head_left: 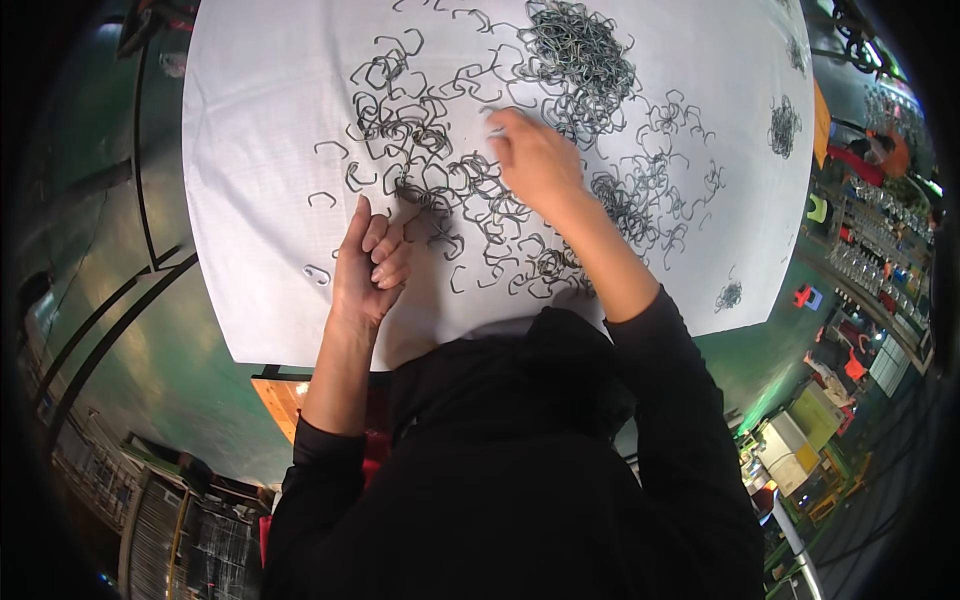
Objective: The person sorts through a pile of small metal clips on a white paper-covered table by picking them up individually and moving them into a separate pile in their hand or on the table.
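Currently, left grip (372, 258) curled, right grip (540, 162) bent, cannot tell whether either holds anything, hooks (478, 178) between them, heap (585, 55) beyond right grip, counter (262, 200) beneath.

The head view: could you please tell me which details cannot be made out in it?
In the head view:
- Left hand: its curled fingers hide whether it holds anything.
- Right hand: its fingertips are blurred, and the hand hides what lies under it.
- Large pile of wire hooks: the hooks overlap, hiding those beneath.
- White table: its far side is cut off by the top edge.
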Motion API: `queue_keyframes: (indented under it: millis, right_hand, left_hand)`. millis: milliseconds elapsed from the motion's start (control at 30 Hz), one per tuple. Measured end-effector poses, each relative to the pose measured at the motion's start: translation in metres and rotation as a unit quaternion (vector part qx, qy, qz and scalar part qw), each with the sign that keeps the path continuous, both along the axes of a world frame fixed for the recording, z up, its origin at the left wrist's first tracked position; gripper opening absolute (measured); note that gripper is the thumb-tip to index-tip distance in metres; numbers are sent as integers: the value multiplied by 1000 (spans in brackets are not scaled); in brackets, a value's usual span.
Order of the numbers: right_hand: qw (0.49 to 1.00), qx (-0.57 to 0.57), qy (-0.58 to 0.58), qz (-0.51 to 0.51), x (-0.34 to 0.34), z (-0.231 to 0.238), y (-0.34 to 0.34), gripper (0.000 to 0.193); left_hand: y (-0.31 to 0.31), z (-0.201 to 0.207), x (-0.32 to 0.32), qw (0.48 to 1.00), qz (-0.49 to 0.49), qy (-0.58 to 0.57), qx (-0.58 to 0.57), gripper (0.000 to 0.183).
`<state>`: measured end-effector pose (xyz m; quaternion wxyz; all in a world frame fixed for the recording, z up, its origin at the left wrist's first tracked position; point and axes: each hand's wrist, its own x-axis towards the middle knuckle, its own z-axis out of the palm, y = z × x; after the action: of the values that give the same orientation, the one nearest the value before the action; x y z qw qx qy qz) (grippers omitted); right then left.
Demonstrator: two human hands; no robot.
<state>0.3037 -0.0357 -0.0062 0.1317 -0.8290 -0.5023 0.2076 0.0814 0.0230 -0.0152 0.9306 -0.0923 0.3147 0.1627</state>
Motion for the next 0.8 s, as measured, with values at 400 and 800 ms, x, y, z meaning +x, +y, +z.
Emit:
queue_keyframes:
  millis: [400,800]
  right_hand:
    - [985,-10,58,-162,74,-17,2,45]
    - [984,-140,20,-109,26,4,15,42]
  left_hand:
    - [4,4,2,1000,-2,2,20,48]
    - [-1,5,8,1000,-3,19,3,48]
